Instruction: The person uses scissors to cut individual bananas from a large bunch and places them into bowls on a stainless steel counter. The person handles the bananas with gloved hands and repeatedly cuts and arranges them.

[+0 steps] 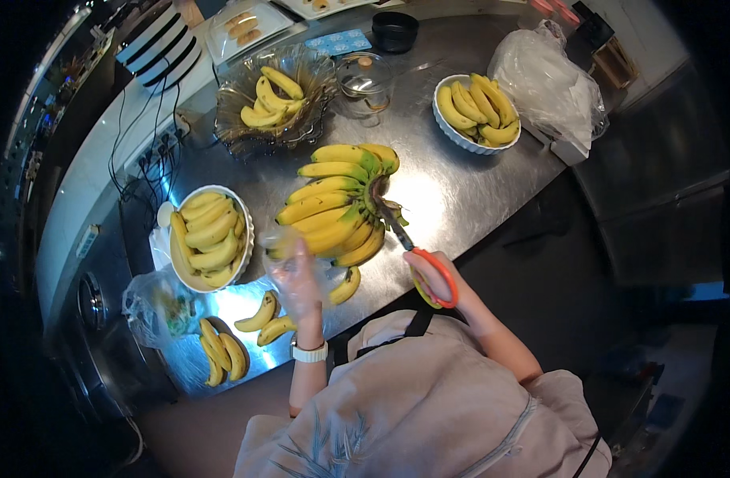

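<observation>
A large bunch of bananas (pixel 329 200), yellow with green near the crown, lies on the steel table. My right hand (pixel 428 272) grips scissors (pixel 443 281) with orange and yellow-green handles. Their dark blades reach the bunch's brown stalk (pixel 375 191); the tips are hard to make out there. Motion blurs my left hand (pixel 299 281), which wears a loose clear plastic glove. It hovers by the banana tips at the lower left of the bunch, thumb and fingers apart, with nothing visible in it. Close to it lie a single banana (pixel 345 287) and two loose bananas (pixel 258 313).
Bananas fill a white fluted bowl (pixel 249 239) at left and another white bowl (pixel 443 128) at back right. A glass bowl (pixel 227 128) holds more. Plastic bags (pixel 156 310) (pixel 544 77), a glass lidded dish (pixel 365 83), a black bowl (pixel 395 30) and cables (pixel 156 143) surround the steel table (pixel 478 179).
</observation>
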Demonstrator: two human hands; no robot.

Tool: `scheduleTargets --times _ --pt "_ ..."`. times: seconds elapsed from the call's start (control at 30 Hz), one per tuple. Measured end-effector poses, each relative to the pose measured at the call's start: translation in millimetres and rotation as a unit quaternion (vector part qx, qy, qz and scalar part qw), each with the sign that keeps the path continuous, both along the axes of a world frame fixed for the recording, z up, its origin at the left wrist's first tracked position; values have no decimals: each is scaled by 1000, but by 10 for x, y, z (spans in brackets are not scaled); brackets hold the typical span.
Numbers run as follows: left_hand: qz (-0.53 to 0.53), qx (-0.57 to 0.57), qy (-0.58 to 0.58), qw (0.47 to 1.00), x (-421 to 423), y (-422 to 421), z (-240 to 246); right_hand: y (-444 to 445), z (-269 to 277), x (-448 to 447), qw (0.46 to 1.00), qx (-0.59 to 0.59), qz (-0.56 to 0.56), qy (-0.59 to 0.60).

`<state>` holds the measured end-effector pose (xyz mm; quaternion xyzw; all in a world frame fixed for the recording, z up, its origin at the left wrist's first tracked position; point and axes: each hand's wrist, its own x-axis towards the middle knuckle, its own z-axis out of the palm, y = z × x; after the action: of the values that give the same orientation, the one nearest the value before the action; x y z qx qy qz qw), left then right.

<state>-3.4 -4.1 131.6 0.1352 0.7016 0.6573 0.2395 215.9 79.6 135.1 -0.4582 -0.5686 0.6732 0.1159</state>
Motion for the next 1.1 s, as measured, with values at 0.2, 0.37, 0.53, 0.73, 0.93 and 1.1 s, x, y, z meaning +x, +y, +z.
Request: scheduleTargets --times 0.2,0.37,0.53,0.73,0.93,1.1 --pt "-54 192 -313 929 -86 178 125 13 52 431 970 -139 -145 139" --pt "-227 -15 79 971 -111 400 -204 5 -28 707 955 -171 -196 142" --pt "-237 185 -239 923 240 1125 332 31 -143 1040 921 -243 -192 237" --pt "-356 80 -133 921 710 2444 462 275 -202 1483 869 -291 -285 281" --pt "-454 115 -53 882 1227 4172 55 472 -355 2074 847 -263 -336 318" --pt "-517 142 293 791 1040 5204 -716 663 -336 2374 844 -277 -373 267"
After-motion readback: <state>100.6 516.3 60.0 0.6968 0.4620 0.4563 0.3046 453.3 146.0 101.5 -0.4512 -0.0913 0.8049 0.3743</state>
